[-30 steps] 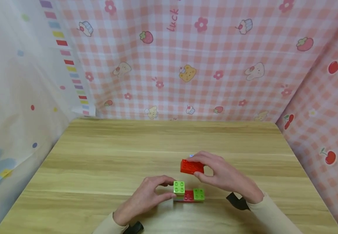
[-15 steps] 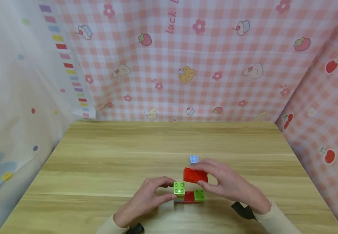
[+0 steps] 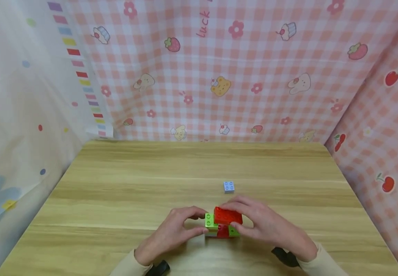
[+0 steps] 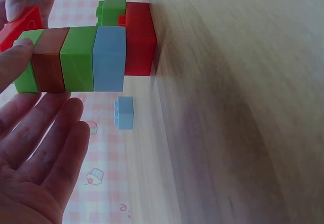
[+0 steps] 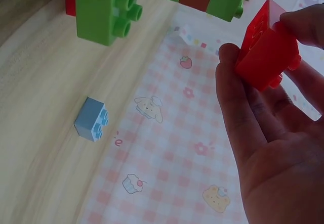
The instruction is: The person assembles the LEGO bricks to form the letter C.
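My left hand (image 3: 171, 234) steadies a column of toy building bricks, thumb and fingers at the light green top brick (image 3: 208, 220). In the left wrist view, a brown brick (image 4: 49, 59), a green brick (image 4: 77, 58) and a blue brick (image 4: 109, 58) follow below it, on a long red base brick (image 4: 140, 39). Another green brick (image 4: 114, 10) stands on the base's other end. My right hand (image 3: 269, 228) pinches a red brick (image 3: 228, 217) between thumb and fingers. It is slightly tilted, overlapping the column's top in the head view, with a gap beneath it in the right wrist view.
A loose light blue brick (image 3: 228, 187) lies on the wooden table (image 3: 133, 172), beyond the hands. A pink checked curtain (image 3: 199, 69) hangs behind the table, with further patterned cloth at both sides.
My right hand has brought the red brick nearer and down to the top of the column, uncovering the loose light blue brick. My left hand has stayed in place.
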Demonstrator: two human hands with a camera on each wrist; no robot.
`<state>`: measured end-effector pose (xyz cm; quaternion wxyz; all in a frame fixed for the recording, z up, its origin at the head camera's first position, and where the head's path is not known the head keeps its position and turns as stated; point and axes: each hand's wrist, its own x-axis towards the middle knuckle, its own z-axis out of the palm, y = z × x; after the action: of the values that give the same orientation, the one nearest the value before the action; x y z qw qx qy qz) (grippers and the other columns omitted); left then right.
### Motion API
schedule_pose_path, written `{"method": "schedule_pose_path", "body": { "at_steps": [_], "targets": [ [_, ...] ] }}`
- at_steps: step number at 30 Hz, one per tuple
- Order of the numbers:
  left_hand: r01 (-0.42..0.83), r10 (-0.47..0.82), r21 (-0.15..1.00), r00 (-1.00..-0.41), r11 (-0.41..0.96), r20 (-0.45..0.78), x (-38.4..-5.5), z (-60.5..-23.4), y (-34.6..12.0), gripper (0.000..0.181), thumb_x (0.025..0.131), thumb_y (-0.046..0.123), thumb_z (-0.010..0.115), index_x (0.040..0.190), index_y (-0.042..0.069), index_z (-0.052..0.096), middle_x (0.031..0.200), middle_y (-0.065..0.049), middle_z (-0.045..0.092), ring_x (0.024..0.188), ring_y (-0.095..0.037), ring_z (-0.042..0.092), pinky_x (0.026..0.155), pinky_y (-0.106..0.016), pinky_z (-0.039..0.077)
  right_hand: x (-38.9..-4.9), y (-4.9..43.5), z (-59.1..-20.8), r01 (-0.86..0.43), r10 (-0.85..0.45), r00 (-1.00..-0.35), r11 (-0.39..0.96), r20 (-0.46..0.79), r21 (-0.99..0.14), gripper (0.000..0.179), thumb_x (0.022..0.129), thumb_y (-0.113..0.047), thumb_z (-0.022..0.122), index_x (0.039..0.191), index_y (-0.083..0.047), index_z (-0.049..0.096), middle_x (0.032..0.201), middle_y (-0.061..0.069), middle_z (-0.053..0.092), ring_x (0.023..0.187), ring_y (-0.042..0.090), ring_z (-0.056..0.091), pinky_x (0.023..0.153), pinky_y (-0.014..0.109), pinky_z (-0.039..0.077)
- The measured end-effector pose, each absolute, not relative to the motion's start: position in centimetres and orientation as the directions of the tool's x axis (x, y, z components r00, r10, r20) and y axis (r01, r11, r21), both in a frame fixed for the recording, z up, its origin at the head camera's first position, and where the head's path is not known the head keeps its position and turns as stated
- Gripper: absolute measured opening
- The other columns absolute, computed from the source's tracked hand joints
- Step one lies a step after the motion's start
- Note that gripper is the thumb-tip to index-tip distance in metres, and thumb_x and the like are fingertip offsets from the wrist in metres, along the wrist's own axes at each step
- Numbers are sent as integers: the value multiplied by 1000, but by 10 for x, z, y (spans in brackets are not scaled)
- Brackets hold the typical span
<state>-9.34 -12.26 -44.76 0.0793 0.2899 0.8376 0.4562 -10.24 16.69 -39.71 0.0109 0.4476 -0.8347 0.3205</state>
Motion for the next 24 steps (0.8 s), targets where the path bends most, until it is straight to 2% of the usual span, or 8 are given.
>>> {"method": "schedule_pose_path", "body": {
  "at_steps": [6,14,20,24],
  "targets": [
    [441,557,802,-814,404,167,-93,-450,-123,32,96,31,77,123,14,71,119,4,74,108,-17,71,95,-34,57,-98,165,-401,-774,-746,-583,387,323,-502,46,94,-8,74,138,-16,64,127,1,63,99,11,61,80,26,59],
    [458,565,805,-803,377,193,-95,-451,-122,34,95,32,77,122,13,71,119,3,74,108,-22,71,95,-36,58,-96,164,-402,-769,-754,-591,419,287,-484,46,96,-12,72,141,-22,64,129,-2,62,98,8,60,78,22,56],
    [471,553,802,-804,367,220,-94,-449,-118,44,92,32,81,128,12,68,125,3,72,111,-20,69,96,-37,57,-97,163,-402,-813,-776,-544,392,320,-431,51,95,-11,75,143,-22,63,128,-2,61,95,8,60,77,17,54],
    [529,556,777,-780,342,286,-95,-446,-114,39,91,28,82,124,12,70,119,2,74,107,-14,69,94,-35,57,-98,163,-403,-842,-789,-509,373,345,-389,54,91,-7,77,142,-21,63,125,-2,61,95,7,60,78,14,53]
  ]
}}
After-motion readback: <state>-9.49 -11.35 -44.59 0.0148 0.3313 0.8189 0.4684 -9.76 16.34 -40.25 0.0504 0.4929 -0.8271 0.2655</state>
